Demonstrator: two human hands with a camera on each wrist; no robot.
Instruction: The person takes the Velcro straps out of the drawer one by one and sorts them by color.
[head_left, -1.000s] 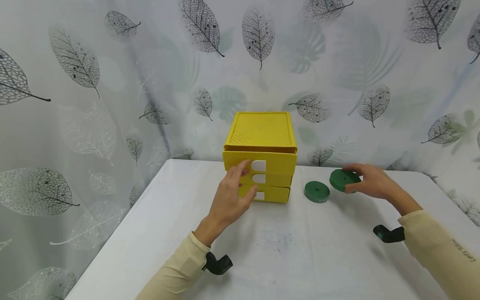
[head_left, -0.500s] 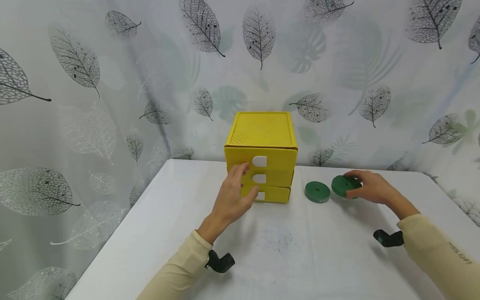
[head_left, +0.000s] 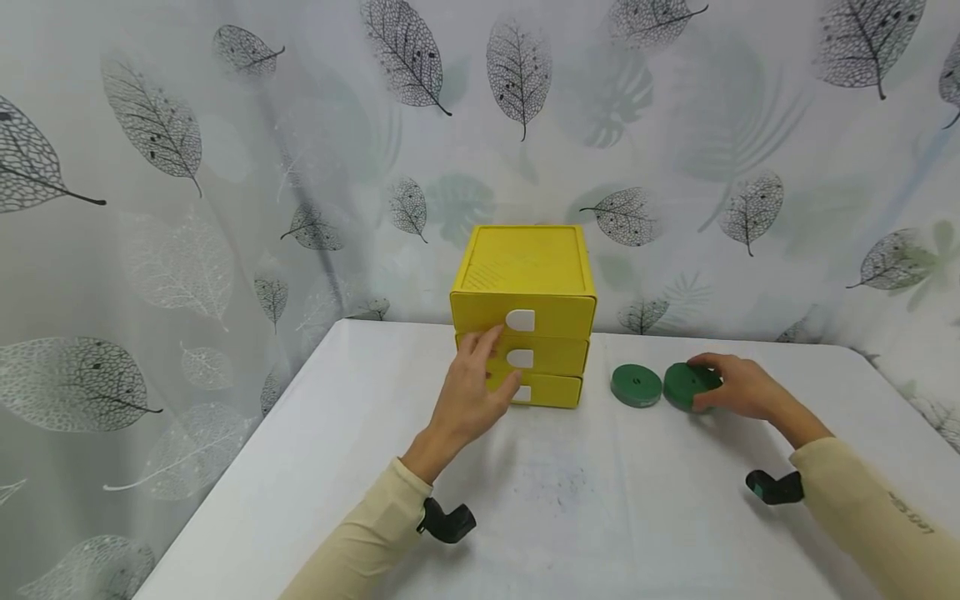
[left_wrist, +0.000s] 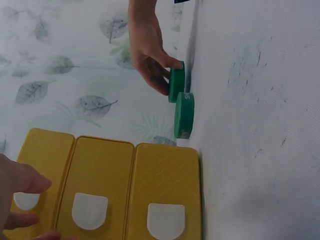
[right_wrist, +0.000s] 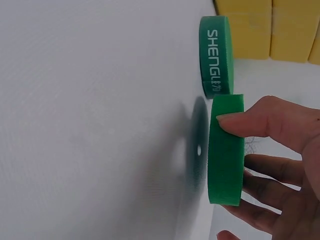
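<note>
A yellow three-drawer box (head_left: 525, 317) with white tabs stands at the back of the white table, all its drawers pushed in. My left hand (head_left: 465, 392) is at the left of its front, fingers spread and loosely bent, holding nothing; whether the fingertips touch the box I cannot tell. To the right, my right hand (head_left: 742, 387) pinches a green tape roll (right_wrist: 226, 165) between thumb and fingers. In the right wrist view its shadow shows a slim gap above the table. Beside it lies a second green tape roll (head_left: 636, 385), flat, with white lettering on its rim.
A leaf-patterned curtain (head_left: 517, 183) hangs behind and to the left of the white table (head_left: 570, 517). Black wrist cameras (head_left: 448, 521) stick out below both sleeves. The second roll stands between the box and my right hand.
The top drawer, slightly out a second ago, is now flush. My right hand has lowered its tape roll beside the other one. My left hand has moved slightly right.
</note>
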